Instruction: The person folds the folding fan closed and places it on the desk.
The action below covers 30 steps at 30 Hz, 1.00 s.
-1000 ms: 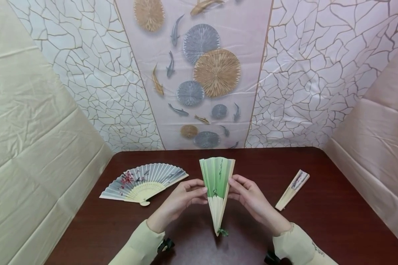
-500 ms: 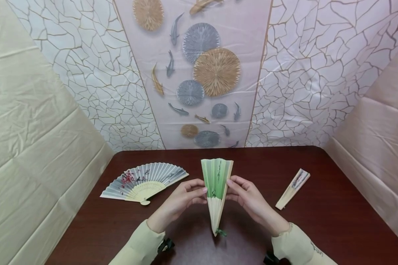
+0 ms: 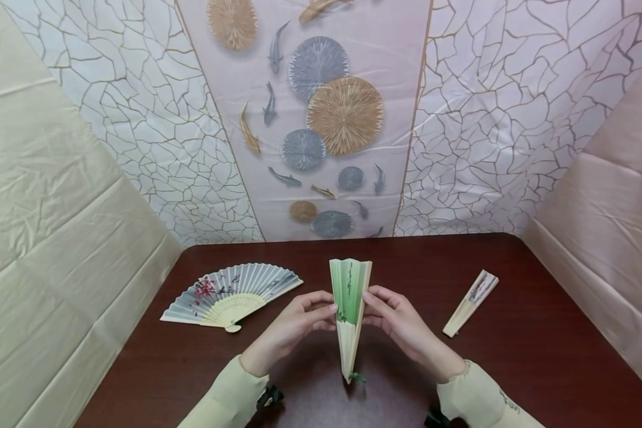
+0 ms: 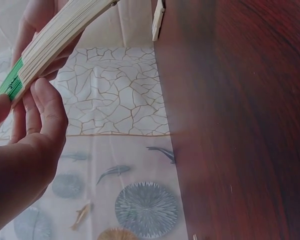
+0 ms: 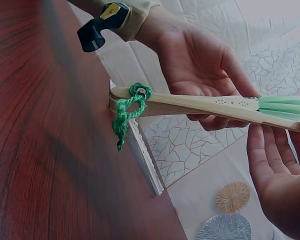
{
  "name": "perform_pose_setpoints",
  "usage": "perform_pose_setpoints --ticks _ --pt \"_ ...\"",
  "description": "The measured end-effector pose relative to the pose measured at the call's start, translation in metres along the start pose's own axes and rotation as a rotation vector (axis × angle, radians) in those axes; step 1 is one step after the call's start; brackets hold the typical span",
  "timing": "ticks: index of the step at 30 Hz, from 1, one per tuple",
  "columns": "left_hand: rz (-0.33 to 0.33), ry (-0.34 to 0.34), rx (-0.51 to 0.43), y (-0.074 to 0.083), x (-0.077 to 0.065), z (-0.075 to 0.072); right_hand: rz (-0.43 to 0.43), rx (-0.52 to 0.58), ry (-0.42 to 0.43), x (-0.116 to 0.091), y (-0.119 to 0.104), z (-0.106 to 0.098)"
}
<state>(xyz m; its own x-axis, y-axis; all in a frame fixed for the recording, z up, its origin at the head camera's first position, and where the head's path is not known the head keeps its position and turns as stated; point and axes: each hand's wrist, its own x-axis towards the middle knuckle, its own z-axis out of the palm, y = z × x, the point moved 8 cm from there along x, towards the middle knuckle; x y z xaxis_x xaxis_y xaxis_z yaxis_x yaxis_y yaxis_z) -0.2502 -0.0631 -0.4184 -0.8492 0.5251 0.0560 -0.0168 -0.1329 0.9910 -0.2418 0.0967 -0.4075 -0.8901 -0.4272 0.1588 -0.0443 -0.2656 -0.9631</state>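
Observation:
Between my two hands stands a green folding fan [image 3: 349, 297], partly folded, its pale ribs pointing down toward me. My left hand [image 3: 299, 318] pinches its left edge between thumb and fingers; my right hand [image 3: 398, 318] pinches the right guard stick the same way. A green knotted cord [image 5: 125, 112] hangs from the fan's pivot end, clear in the right wrist view. Seen from the left wrist, the pale ribs [image 4: 60, 40] lie close together, with the fingers [image 4: 50, 107] of my left hand behind them.
A grey folding fan [image 3: 235, 294] with red blossoms lies spread on the dark table [image 3: 406, 392] at the left. At the right lies a folded fan [image 3: 471, 303] with pale sticks. Patterned cloth [image 3: 321, 196] hangs behind the table, with plain cloth on both sides.
The green fan has narrowed as both hands drew its edges closer together. The two other fans stay where they lay; the head view has shifted slightly.

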Motion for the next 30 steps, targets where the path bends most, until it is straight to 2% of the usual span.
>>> perform_pose_setpoints --ticks 20,30 --pt "-0.014 0.003 0.002 -0.0051 -0.0011 -0.0008 -0.009 0.01 -0.046 -0.0016 0.0007 0.0041" --pt "-0.036 0.005 0.023 -0.0069 -0.0003 -0.0009 0.003 0.039 -0.042 -0.0005 0.0027 0.0073"
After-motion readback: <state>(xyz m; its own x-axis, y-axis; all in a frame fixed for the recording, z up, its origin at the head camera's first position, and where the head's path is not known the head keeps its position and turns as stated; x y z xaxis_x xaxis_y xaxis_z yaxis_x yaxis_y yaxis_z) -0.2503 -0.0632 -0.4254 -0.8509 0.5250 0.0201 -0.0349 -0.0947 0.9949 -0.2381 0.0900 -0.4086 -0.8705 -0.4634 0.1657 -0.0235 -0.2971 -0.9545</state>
